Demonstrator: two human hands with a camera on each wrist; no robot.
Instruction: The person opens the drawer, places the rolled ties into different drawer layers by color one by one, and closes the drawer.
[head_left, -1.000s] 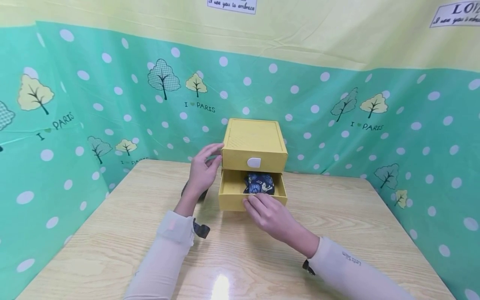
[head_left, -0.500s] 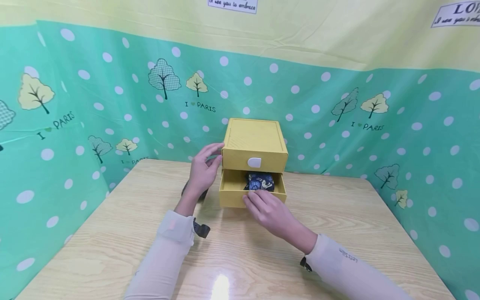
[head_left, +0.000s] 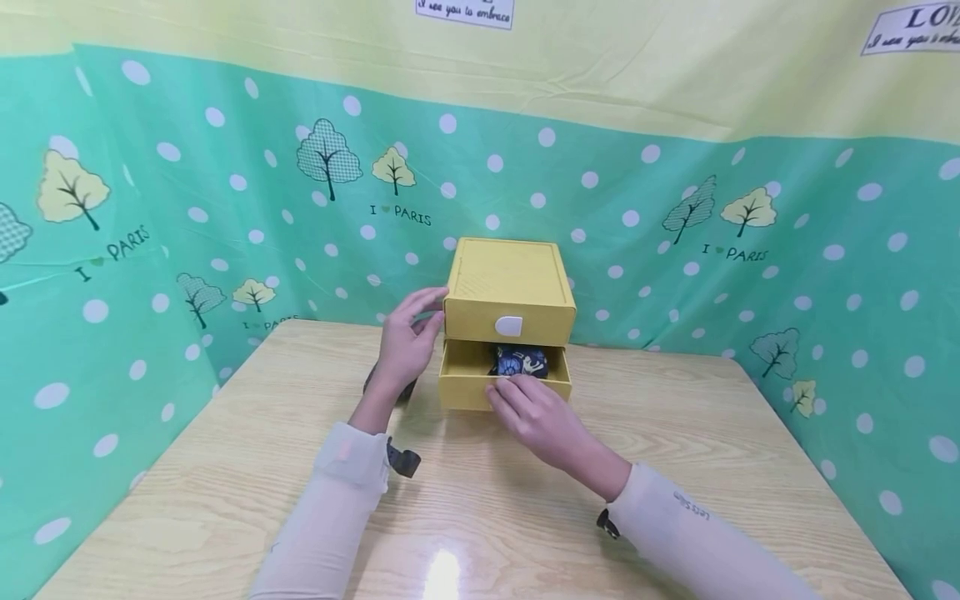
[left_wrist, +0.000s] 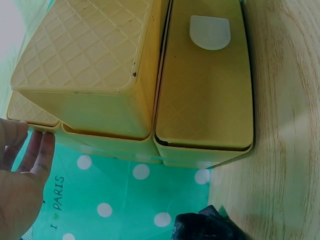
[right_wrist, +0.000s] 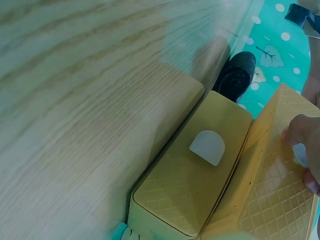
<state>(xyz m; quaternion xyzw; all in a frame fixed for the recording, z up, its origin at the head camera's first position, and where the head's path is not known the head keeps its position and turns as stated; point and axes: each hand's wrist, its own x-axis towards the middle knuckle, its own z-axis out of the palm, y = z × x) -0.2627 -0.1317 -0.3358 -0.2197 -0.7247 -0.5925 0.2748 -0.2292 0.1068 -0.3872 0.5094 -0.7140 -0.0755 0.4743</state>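
Observation:
A yellow drawer cabinet (head_left: pixel 510 271) stands at the back of the table, its top drawer closed, with a white tab (head_left: pixel 508 326). Beneath it, a middle drawer (head_left: pixel 463 392) is partly pulled out and holds a folded navy cloth with a blue floral pattern (head_left: pixel 521 361). My right hand (head_left: pixel 543 421) pinches this drawer's front at its white tab (right_wrist: pixel 300 154). My left hand (head_left: pixel 407 342) touches the cabinet's upper left side with straight fingers (left_wrist: pixel 44 150). The wrist views show a closed bottom drawer (left_wrist: pixel 205 90), which the middle one hides in the head view.
A black rounded object (right_wrist: pixel 237 75) lies on the table left of the cabinet, mostly behind my left wrist in the head view. A green dotted curtain (head_left: pixel 247 192) hangs close behind. Wooden tabletop (head_left: pixel 675 442) extends around the cabinet.
The middle drawer has slid a little way into the cabinet, and my right hand has moved forward with it. My left hand has stayed at the cabinet's side.

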